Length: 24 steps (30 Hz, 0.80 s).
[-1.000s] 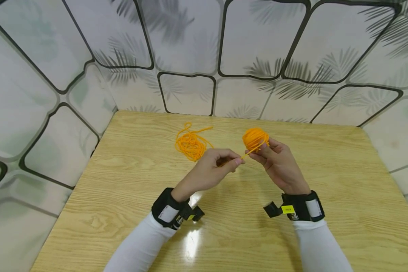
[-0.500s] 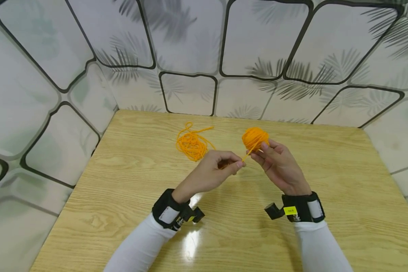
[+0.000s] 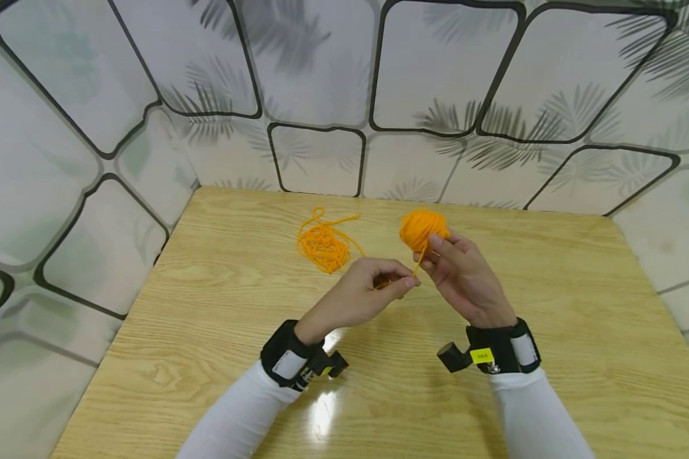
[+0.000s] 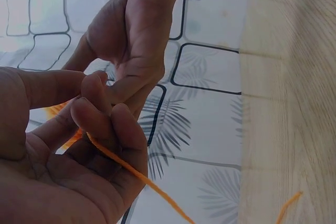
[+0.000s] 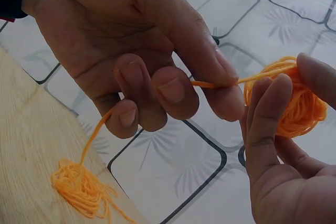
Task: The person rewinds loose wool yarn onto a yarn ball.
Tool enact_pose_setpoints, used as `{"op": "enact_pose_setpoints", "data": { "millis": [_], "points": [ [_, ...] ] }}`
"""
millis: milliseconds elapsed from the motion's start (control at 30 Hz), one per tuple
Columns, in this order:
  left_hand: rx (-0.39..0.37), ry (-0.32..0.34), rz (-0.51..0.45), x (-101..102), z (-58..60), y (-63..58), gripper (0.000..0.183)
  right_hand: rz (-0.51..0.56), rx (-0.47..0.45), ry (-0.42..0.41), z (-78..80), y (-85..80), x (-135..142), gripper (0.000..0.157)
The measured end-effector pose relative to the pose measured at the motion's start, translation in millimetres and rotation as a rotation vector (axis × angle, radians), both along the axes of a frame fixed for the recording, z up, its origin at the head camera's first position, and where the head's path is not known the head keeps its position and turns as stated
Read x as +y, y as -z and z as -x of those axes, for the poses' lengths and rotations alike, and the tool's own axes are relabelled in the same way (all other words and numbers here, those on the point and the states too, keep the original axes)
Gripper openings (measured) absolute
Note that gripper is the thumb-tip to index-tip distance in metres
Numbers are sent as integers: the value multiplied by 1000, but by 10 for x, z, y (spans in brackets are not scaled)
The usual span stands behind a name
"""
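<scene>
Head view: an orange yarn ball (image 3: 423, 229) is raised over the table (image 3: 207, 268), short of its far edge, gripped by the right hand (image 3: 465, 277). Just beside, the left hand (image 3: 367, 290) pinches the ball's strand (image 3: 420, 260); a loose yarn pile (image 3: 324, 247) lies near that edge.

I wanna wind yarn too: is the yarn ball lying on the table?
No, the right hand holds the yarn ball up off the table.

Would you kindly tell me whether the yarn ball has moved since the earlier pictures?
Yes: in the head view, the yarn ball has shifted slightly left, nearer the loose yarn pile on the table.
</scene>
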<state>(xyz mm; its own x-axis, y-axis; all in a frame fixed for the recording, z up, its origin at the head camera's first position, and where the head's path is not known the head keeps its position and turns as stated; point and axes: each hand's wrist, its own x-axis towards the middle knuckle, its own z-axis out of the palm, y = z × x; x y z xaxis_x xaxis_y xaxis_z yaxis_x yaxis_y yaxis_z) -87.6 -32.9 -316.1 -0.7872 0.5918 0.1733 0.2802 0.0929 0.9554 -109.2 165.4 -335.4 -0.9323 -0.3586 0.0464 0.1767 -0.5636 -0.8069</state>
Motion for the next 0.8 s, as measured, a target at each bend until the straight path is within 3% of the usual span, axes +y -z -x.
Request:
{"op": "enact_pose_setpoints", "data": {
  "millis": [233,400,567,667,800],
  "points": [
    [23,-10,12,25,112,242,14,-29,40,-21,-20,-33,-35,39],
    [28,-5,16,-31,177,364,20,10,46,-37,-48,-51,2,36],
    [-88,42,-28,-109,254,429,28,27,104,-90,-106,-81,73,29],
    [-178,68,-39,-159,302,439,33,-36,153,-129,-151,-101,117,28],
    [-234,74,-27,-208,367,429,37,-148,226,-173,-209,-131,164,27]
  ]
}}
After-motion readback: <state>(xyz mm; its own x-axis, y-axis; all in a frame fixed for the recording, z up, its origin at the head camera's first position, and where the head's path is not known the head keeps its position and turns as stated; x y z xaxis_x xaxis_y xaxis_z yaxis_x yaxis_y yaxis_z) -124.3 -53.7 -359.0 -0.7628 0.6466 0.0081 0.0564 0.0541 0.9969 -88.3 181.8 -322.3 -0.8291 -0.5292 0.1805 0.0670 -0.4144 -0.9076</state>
